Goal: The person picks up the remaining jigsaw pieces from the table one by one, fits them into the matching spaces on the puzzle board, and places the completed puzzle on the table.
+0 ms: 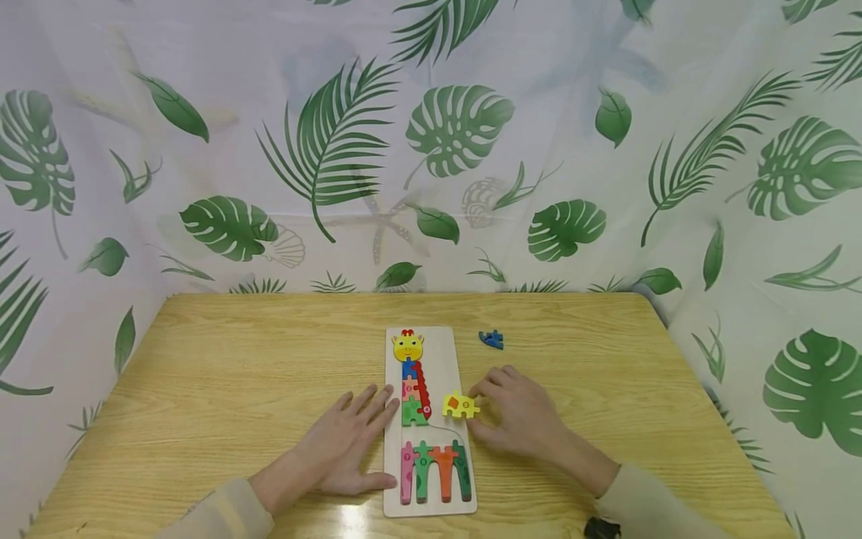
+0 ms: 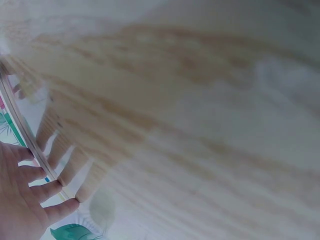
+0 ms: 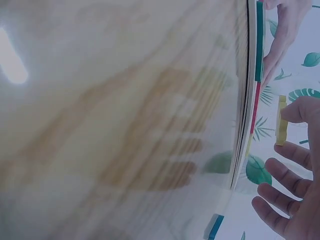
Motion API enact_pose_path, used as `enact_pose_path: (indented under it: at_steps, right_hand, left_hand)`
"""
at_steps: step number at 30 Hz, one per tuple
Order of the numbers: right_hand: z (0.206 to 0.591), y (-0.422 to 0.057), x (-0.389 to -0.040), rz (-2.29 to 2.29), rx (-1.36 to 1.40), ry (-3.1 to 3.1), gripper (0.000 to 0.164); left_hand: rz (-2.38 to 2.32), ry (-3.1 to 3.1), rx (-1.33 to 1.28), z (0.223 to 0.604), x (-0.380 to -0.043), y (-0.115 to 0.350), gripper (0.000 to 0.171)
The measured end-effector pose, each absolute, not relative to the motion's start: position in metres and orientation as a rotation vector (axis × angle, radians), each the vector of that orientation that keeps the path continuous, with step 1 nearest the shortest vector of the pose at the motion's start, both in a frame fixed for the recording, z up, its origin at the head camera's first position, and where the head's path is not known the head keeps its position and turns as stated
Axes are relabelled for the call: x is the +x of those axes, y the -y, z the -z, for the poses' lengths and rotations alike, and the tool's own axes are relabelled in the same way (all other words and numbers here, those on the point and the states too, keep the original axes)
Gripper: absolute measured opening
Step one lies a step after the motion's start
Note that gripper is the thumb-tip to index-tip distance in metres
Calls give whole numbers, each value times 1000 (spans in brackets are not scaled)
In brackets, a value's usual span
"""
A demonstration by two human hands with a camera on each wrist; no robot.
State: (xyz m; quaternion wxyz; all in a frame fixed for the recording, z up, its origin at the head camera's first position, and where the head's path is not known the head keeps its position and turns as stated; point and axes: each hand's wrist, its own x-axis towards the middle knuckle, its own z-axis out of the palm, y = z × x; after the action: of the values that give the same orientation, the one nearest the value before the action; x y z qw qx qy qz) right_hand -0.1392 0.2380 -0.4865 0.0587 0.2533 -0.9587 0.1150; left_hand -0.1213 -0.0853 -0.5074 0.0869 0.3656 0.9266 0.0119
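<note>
A giraffe puzzle board (image 1: 441,344) lies upright before me, with a yellow head piece (image 1: 408,346), several neck pieces and several coloured leg pieces (image 1: 442,473) in it. My right hand (image 1: 515,412) holds a yellow puzzle piece (image 1: 460,406) between thumb and index finger, above the board's right side. In the right wrist view this yellow piece (image 3: 282,120) is seen edge-on, raised off the board, and the other fingers are spread. My left hand (image 1: 350,442) rests with fingers extended along the board's left edge, fingertips at its rim.
A blue puzzle piece (image 1: 491,339) lies on the wooden table (image 1: 269,352) to the right of the board's top. Behind the table hangs a white cloth (image 1: 364,45) printed with green leaves. A small black object (image 1: 601,528) shows near the right sleeve.
</note>
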Motion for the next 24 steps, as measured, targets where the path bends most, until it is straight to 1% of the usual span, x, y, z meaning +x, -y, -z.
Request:
enact_pose_path:
  at_steps: [14, 24]
  right_hand:
    - [488, -225, -140, -462, 913, 2844, 28]
    - [487, -218, -141, -483, 941, 2852, 25]
  left_hand:
    - [-42, -2757, 1097, 507, -122, 86, 109]
    - [-36, -2758, 1089, 507, -122, 85, 109]
